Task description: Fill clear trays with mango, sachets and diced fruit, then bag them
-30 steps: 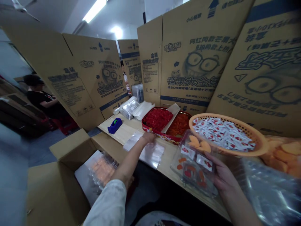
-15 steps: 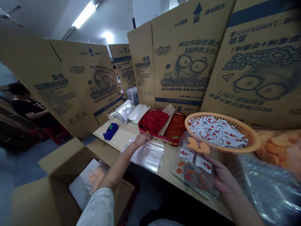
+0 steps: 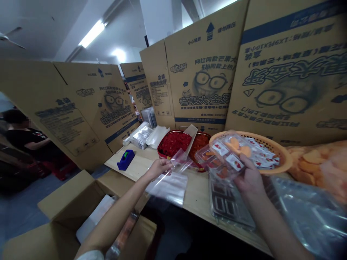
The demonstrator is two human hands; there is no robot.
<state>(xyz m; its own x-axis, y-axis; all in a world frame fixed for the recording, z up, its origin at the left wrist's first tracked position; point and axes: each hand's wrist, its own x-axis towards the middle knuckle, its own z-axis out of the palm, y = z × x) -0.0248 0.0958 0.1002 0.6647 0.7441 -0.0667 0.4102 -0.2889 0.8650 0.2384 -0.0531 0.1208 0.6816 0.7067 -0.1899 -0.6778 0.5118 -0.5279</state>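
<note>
Pinched in my left hand (image 3: pixel 160 169) is the edge of a clear plastic bag (image 3: pixel 180 160), raised above a flat stack of clear bags (image 3: pixel 169 187) on the table. My right hand (image 3: pixel 251 178) grips a clear plastic tray (image 3: pixel 223 157) at its right side. Orange pieces, white sachets and small red and orange bits fill the tray's compartments. The tray is tilted up, its far side over the orange basket (image 3: pixel 287 159) of white sachets. Below it lie stacked clear trays (image 3: pixel 230 204) with nothing in their compartments.
A red tin (image 3: pixel 173 142) of red and orange bits stands behind the bags. A blue tape dispenser (image 3: pixel 126 160) sits at left. An open carton (image 3: pixel 62 202) is below left. Tall cardboard panels (image 3: pixel 200 83) wall the back. A person (image 3: pixel 24 133) is far left.
My left hand has lifted one bag off the stack. My right hand has raised the filled tray up and away from the table, uncovering the stacked trays beneath it.
</note>
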